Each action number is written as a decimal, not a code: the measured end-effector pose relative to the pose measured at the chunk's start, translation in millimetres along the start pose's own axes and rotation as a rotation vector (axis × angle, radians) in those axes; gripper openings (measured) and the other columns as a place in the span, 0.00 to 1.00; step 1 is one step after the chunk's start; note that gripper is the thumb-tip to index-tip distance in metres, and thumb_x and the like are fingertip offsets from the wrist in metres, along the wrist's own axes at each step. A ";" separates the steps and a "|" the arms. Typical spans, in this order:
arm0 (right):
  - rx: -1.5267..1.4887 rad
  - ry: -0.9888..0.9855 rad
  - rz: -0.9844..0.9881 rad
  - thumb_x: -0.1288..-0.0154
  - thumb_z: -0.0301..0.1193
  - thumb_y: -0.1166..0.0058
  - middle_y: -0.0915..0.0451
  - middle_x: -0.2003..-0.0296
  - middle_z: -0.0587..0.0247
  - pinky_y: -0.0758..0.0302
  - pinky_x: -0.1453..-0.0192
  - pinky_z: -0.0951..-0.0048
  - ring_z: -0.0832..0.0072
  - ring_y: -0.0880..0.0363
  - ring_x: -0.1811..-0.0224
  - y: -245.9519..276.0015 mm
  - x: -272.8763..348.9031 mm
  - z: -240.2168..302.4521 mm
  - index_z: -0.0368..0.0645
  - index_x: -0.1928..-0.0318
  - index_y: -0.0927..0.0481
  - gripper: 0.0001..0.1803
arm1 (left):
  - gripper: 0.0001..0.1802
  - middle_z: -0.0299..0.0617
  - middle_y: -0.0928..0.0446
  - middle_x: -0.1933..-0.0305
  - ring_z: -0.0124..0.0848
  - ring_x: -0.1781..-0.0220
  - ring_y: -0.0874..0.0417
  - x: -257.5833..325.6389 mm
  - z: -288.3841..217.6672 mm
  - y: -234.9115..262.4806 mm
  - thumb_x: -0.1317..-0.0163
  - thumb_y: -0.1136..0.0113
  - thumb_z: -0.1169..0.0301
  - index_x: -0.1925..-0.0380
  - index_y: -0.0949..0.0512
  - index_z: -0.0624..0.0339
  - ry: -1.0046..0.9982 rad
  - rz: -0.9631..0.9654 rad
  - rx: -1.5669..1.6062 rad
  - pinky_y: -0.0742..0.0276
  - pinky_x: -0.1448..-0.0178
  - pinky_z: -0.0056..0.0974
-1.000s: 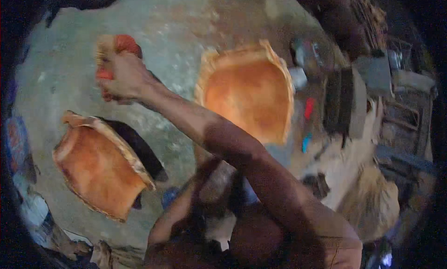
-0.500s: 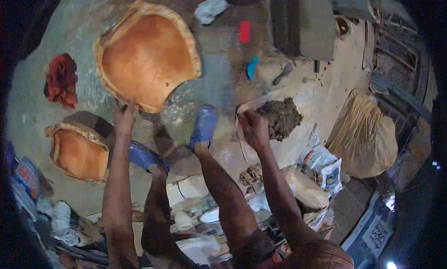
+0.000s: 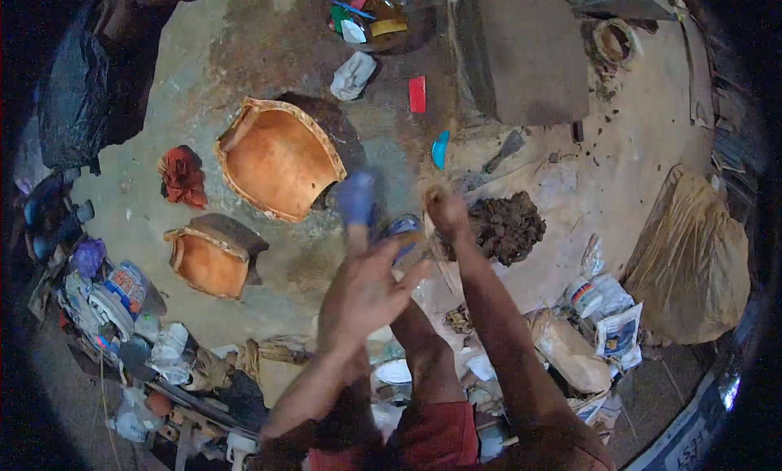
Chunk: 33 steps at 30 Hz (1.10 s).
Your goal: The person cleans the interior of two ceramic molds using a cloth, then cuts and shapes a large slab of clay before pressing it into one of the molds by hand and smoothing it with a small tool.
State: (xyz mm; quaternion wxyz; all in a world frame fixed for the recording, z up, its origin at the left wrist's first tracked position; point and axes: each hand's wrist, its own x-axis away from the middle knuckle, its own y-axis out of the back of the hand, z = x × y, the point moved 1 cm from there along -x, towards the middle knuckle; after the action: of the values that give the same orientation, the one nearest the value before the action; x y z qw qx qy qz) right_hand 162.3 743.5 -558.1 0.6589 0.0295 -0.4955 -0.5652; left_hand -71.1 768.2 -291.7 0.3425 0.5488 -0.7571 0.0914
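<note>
Brown heap (image 3: 515, 228), centre-right of frame; my right hand (image 3: 447, 213) beside it, grip unclear. Left hand (image 3: 358, 298) open; reaching, I judge, needing steadiness next.

Floor (image 3: 277, 296) bearing orange shells (image 3: 277, 161), red cloth (image 3: 182, 178) (crumpled)

- Dim, with black fisheye corners
- Left hand (image 3: 358, 296) motion-blurred
- Shadow upper right of the larger orange concave piece (image 3: 277, 160)
- White glare (image 3: 731, 393), possibly daylight, lower right
</note>
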 end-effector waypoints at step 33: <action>0.877 0.183 -0.011 0.35 0.30 0.42 0.13 0.59 0.48 0.16 0.48 0.50 0.48 0.13 0.53 13.9 -438.7 325.7 0.42 0.52 0.17 0.12 | 0.21 0.58 0.18 0.57 0.53 0.53 0.15 -261.5 -69.3 -72.0 0.39 0.34 0.57 0.56 0.19 0.63 0.046 0.106 0.237 0.19 0.51 0.56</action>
State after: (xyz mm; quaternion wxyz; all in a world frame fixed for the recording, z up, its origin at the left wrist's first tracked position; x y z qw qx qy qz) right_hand 5.7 1257.8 -656.4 0.6223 0.3586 -0.6276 -0.3004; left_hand 64.8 977.3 -418.8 0.2873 0.5421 -0.7610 0.2107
